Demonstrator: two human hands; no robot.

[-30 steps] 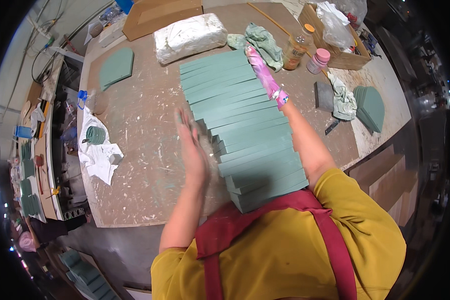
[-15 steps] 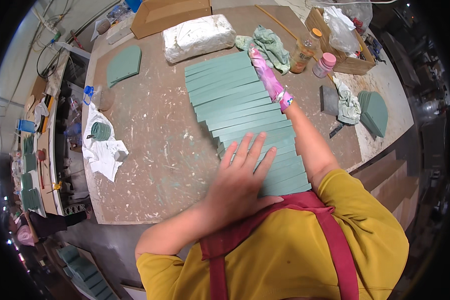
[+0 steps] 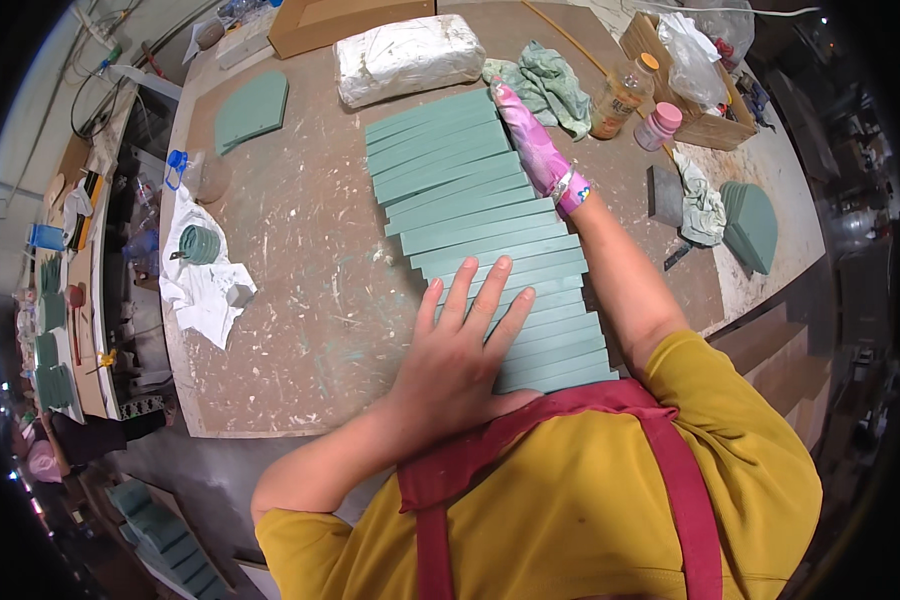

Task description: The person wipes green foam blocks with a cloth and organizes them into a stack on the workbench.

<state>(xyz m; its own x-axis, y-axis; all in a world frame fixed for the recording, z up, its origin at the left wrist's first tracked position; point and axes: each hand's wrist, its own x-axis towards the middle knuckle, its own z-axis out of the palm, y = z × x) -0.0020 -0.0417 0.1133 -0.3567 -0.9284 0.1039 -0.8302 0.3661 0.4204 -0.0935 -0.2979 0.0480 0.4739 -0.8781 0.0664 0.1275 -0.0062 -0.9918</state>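
Note:
A long row of sage-green flat pieces [image 3: 460, 180], packed edge to edge with staggered ends, runs across the table from my apron outward. Bare and open, my left hand [image 3: 465, 325] lies on the near part of the row with its fingers spread. Along the row's far right side stretches my right hand [image 3: 530, 145], covered by a pink-purple glove or wrap. Its side rests against the ends of the pieces, and the fingers look straight, though their tips are hard to make out.
Beyond the row sit a white wrapped block [image 3: 410, 60] and a green rag [image 3: 550, 90]. To the right stand an orange-capped bottle [image 3: 623, 98], a pink-lidded jar [image 3: 658, 127] and a stack of rounded green pieces [image 3: 748, 225]. A white cloth [image 3: 205, 295] lies at left.
My left hand has slid slightly left over the pieces. Some farther pieces now lie more slanted, with their left ends shifted. My right hand remains along the right side.

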